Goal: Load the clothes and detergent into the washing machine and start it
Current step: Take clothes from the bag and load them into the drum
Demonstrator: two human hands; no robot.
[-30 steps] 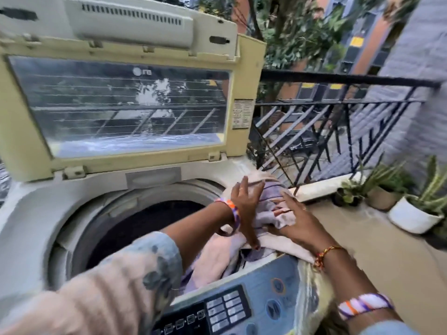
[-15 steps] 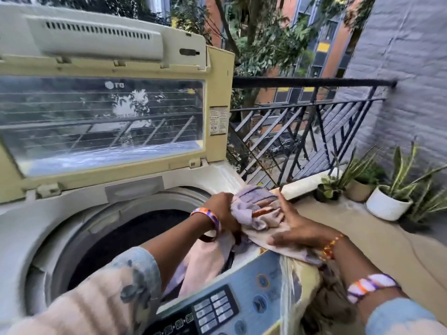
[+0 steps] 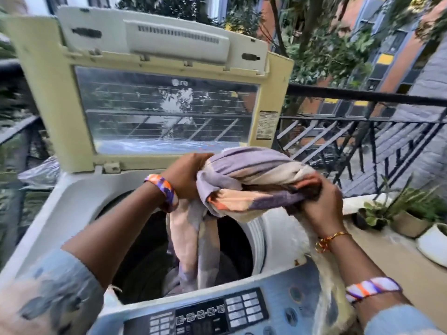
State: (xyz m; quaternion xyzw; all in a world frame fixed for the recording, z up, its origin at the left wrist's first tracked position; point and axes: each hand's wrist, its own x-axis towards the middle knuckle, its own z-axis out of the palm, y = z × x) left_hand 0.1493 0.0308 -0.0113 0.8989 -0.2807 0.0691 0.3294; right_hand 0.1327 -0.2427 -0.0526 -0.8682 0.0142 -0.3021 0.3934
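Observation:
A bundle of clothes (image 3: 249, 182), lilac, cream and orange, is lifted above the drum opening (image 3: 145, 262) of the top-loading washing machine (image 3: 72, 201). My left hand (image 3: 186, 175) grips the bundle's left end, and my right hand (image 3: 319, 204) grips its right end. Cloth tails hang from the bundle down into the dark drum. The yellowed lid (image 3: 55, 93) with its glass window stands raised behind. The control panel (image 3: 217, 313) lies along the near edge. No detergent is in sight.
A black metal railing (image 3: 362, 122) runs behind and to the right of the machine. Potted plants (image 3: 406, 213) stand on the balcony floor at the right. A pale cloth (image 3: 331, 286) drapes over the machine's right front corner.
Both hands closed on the bundle and lifted it off the machine's right rim, carrying it left over the drum. The view swung left and came closer.

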